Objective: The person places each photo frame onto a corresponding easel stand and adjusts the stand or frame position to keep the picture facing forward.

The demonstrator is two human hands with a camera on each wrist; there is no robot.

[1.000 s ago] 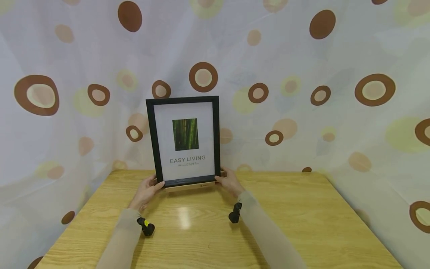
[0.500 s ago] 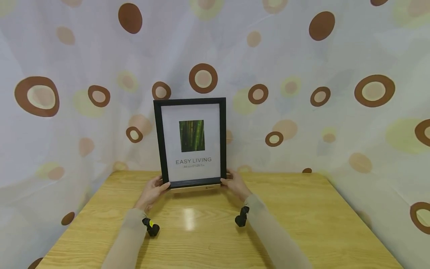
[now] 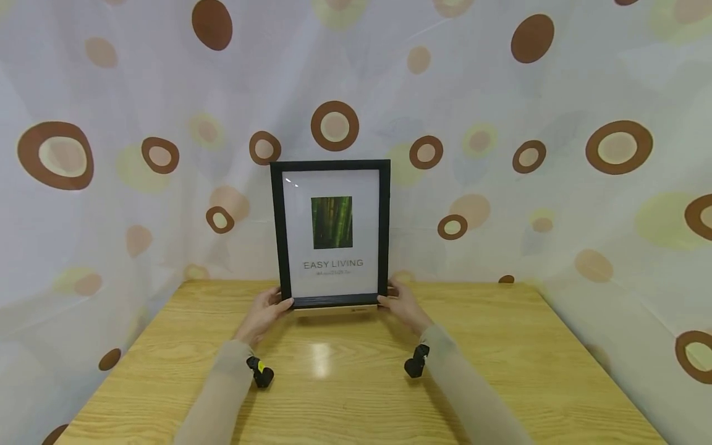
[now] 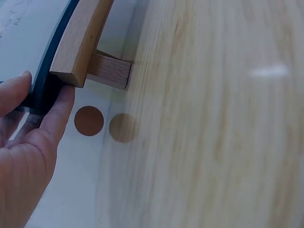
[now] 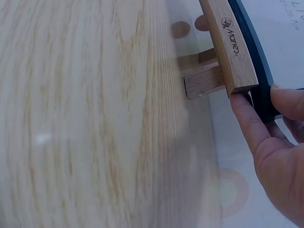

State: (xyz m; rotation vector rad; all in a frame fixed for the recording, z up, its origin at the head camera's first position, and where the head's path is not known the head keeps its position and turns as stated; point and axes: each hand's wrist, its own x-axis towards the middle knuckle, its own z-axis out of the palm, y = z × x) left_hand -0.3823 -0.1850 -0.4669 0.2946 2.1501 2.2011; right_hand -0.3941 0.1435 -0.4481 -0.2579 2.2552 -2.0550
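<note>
A black-edged picture frame stands upright, with a green bamboo print and the words EASY LIVING behind its pane. Its bottom edge sits at the ledge of a small wooden tabletop easel, and the rest of the easel behind it is mostly hidden. My left hand grips the lower left corner, thumb on the front and a finger against the end of the ledge. At the lower right corner my right hand holds on the same way. Under the ledge, the wrist views show a short wooden leg.
The frame is over the far part of a light wood-grain table. Close behind and along both sides hangs a white curtain with brown and yellow spots. Each sleeve carries a small black wrist camera.
Both hands have shifted the picture frame and easel to the right across the far part of the table. The frame also looks more level than before. The grip is the same.
</note>
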